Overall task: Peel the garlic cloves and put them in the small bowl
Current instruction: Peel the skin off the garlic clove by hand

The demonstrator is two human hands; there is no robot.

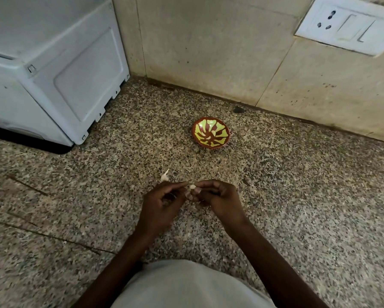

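A small brown bowl point(211, 135) with a yellow-green pattern stands on the speckled counter point(297, 196), near the wall. At least one pale peeled clove point(208, 137) lies inside it. In front of the bowl my left hand point(162, 205) and my right hand point(215, 196) meet fingertip to fingertip. Between them they pinch a small pale garlic clove point(192, 186). A loose piece of white garlic skin point(164, 176) lies on the counter just beyond my left hand.
A white appliance point(53, 70) fills the back left corner of the counter. A tiled wall runs behind the bowl, with a white socket and switch plate point(346, 25) at the upper right. A dark spot point(238, 110) sits by the wall's base.
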